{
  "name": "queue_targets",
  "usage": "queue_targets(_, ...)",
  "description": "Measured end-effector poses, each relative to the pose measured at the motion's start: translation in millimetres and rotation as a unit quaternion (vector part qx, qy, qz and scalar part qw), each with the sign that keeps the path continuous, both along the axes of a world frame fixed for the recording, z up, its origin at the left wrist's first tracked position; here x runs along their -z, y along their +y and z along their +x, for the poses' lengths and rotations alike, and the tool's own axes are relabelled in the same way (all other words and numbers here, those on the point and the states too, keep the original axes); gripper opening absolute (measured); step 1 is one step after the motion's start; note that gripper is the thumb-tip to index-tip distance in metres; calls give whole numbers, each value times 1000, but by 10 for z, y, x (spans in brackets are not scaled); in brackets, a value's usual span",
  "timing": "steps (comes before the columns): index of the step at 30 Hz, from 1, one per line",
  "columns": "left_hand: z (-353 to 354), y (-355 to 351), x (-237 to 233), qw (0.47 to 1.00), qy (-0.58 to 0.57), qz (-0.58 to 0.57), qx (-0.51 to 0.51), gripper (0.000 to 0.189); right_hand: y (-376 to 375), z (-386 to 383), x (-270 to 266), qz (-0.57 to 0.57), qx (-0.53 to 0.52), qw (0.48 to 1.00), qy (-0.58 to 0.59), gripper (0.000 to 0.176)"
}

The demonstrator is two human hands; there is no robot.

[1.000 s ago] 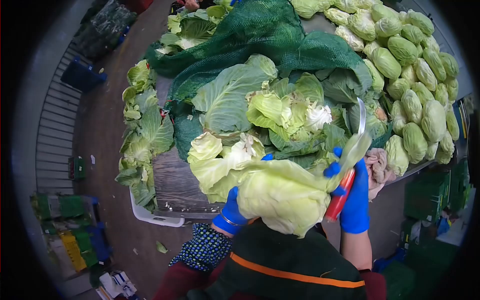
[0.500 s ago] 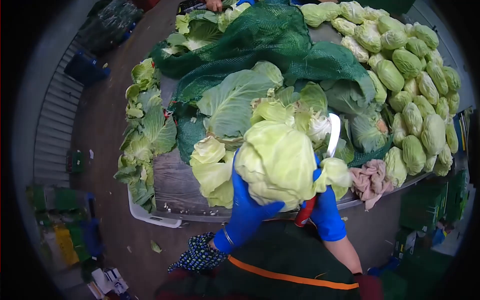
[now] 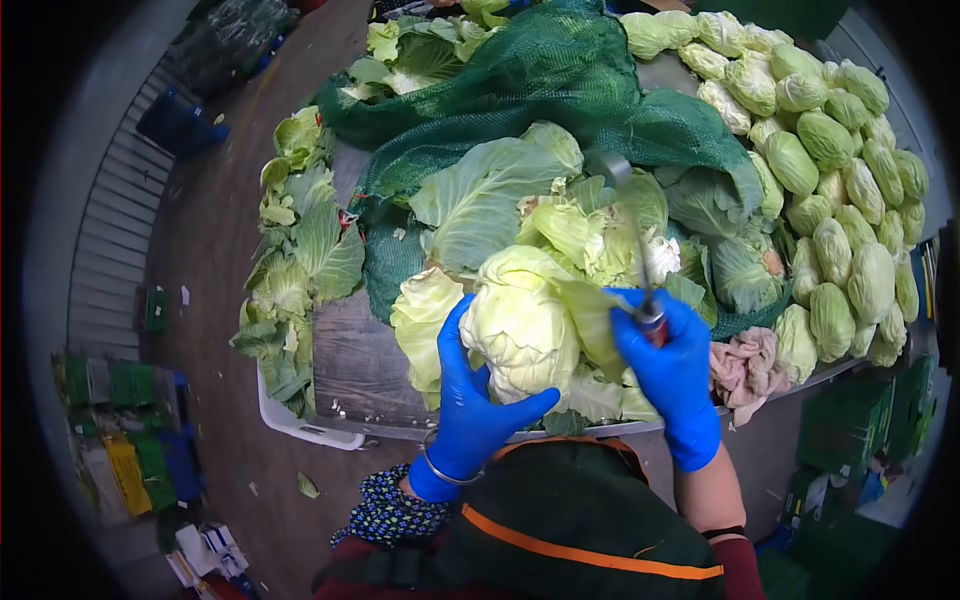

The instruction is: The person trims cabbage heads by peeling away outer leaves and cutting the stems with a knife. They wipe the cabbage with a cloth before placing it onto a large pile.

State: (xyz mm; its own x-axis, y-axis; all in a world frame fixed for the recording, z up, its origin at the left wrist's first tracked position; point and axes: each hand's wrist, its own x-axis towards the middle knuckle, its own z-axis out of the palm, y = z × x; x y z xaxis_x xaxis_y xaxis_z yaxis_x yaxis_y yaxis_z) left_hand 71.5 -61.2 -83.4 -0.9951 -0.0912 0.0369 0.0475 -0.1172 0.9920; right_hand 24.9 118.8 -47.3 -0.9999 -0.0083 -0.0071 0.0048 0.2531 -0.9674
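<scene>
My left hand point(image 3: 470, 410), in a blue glove, holds a pale green cabbage head point(image 3: 520, 325) from its left and underside. On the right, my right hand point(image 3: 668, 360), also gloved in blue, grips the red handle of a knife point(image 3: 650, 318), whose blade points up and is blurred. An outer leaf point(image 3: 592, 318) stands away from the cabbage towards the right hand's fingers; whether they pinch it is unclear. Loose leaves point(image 3: 490, 195) and a green net point(image 3: 480, 100) lie just beyond the cabbage.
Trimmed cabbages point(image 3: 825, 140) are piled along the right. A pink cloth point(image 3: 748, 372) lies at the front right edge. More leaves point(image 3: 295, 285) heap over the left side, above a white tray point(image 3: 310, 432). Green crates point(image 3: 850, 415) stand below right.
My right hand has come out from behind the cabbage to its right, with the knife now upright. An outer leaf has been drawn away from the head. The cabbage is slightly lower and further left.
</scene>
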Motion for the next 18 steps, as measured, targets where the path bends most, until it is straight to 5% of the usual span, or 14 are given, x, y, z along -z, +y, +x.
queue_targets(4, 36, -195, -8, 997, -44, 61, 32, 103, 368, -470, 187, -26, 102, 986, -126, 11)
queue_targets(7, 155, -357, 4, 985, -101, 135, 40, 106, 663, -732, 832, 51, 136, 987, -65, 23)
queue_targets(9, 141, -464, -7, 974, -128, 180, 38, 107, 677, -652, 920, 91, 128, 982, 101, 40)
queue_targets(11, 109, -526, -84, 966, -126, 210, 84, 109, 223, -303, 156, -73, 65, 992, -77, 56)
queue_targets(12, 42, -531, -114, 980, -97, 151, 91, 111, 96, -221, 187, -233, -10, 971, -52, 62)
queue_targets(13, -55, -426, -197, 974, -85, 207, 41, 115, 7, -136, -69, -242, -76, 958, -130, 64)
queue_targets(16, -93, -340, 35, 998, 21, 50, 14, 110, -93, -73, 129, -270, -39, 949, -160, 61)
queue_targets(18, -37, -293, -21, 997, -50, 61, -9, 95, 9, -96, 183, -255, -81, 933, -242, 60)
